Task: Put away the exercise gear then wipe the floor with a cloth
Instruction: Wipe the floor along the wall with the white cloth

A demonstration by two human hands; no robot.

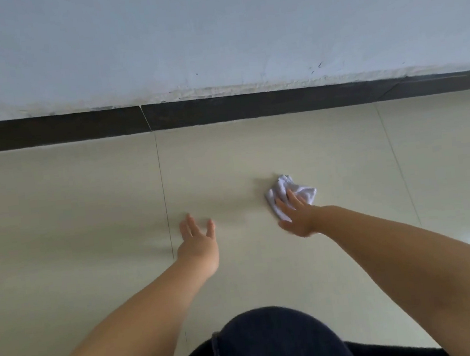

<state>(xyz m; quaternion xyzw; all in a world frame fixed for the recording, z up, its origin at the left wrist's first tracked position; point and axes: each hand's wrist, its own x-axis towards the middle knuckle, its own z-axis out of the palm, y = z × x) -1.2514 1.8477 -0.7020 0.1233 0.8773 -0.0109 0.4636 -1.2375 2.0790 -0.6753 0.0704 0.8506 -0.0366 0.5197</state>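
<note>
A crumpled white cloth [291, 191] lies on the beige tiled floor [85, 209], right of centre. My right hand [296, 216] presses down on it with straight fingers, covering the cloth's near part. My left hand [198, 240] hovers over or rests on the floor about a hand's width to the left, fingers spread and holding nothing. No exercise gear is in view.
A dark skirting board [220, 109] runs along the foot of a pale scuffed wall [211, 34] just beyond the hands. My knee in dark jeans [276, 345] is at the bottom centre. Tile joints run away from me on both sides.
</note>
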